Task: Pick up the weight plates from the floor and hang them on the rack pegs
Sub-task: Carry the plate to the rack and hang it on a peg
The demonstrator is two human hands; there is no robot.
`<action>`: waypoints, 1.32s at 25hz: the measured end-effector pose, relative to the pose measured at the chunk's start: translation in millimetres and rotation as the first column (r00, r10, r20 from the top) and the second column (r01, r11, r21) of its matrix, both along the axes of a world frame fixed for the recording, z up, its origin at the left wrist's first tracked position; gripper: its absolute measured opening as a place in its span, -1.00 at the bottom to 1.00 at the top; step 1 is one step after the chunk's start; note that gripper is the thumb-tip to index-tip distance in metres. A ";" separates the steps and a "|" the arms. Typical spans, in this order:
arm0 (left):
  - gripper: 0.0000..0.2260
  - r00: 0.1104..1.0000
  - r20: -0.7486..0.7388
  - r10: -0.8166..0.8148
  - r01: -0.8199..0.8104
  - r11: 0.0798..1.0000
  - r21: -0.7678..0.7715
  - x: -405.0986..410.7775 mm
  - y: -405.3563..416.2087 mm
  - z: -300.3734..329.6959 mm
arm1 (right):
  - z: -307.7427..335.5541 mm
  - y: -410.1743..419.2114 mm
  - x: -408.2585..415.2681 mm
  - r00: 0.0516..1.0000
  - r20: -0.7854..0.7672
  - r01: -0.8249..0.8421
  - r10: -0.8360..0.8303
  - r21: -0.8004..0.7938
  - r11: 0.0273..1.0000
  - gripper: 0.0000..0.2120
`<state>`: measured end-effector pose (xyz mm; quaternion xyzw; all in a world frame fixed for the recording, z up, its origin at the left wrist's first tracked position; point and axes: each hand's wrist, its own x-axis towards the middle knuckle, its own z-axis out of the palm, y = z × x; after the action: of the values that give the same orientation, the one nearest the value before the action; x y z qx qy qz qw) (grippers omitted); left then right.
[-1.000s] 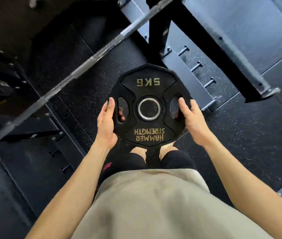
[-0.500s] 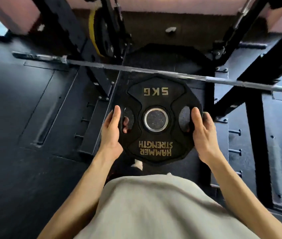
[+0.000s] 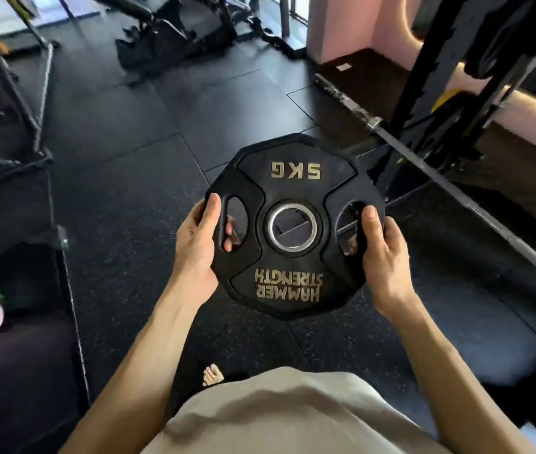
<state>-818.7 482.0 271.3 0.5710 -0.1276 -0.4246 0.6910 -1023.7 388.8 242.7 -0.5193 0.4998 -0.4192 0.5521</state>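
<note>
- Swinging round now: the barbell point(image 3: 456, 178) that crossed just above the weight plate point(image 3: 294, 226) half a second back runs off to the plate's right.
- Left hand point(image 3: 196, 249) clamps the plate's left edge, thumb on the face, fingers curled through the grip hole.
- Right hand point(image 3: 382, 253) mirrors it on the right edge.
- Plate is held face-up above the black floor point(image 3: 135, 178), its "5KG" lettering on the far side.
- Rack point(image 3: 436, 77) stands beyond the plate's right.

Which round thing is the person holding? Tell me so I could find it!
Look at the middle of the picture, above the dark gym floor. Between the left hand and the right hand is a black weight plate, with fingers hooked through its side holes. Only it has gold "5KG" lettering and a silver centre ring.
</note>
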 end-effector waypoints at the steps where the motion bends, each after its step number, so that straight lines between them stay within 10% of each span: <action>1: -0.81 0.999 0.020 0.037 -0.037 0.999 -0.020 30.4 14.3 -0.6 | 0.9 5.9 33.2 0.999 -0.003 -0.034 0.034 -0.008 0.999 -0.60; 15: -0.77 0.977 0.051 0.207 -0.202 0.975 -0.087 347.6 31.9 -0.4 | 16.6 -16.6 375.5 0.984 0.037 -0.175 0.175 -0.013 0.985 -0.65; 33: -0.80 0.988 0.070 0.140 -0.131 0.984 -0.124 729.5 -303.0 -10.2 | 5.0 -340.7 748.7 0.986 0.060 -0.152 0.154 -0.036 0.988 -0.68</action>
<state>-89.2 179.0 261.1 0.5524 -0.1406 -0.3453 0.7456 -275.0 48.1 247.7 -0.5511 0.4344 -0.3995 0.5899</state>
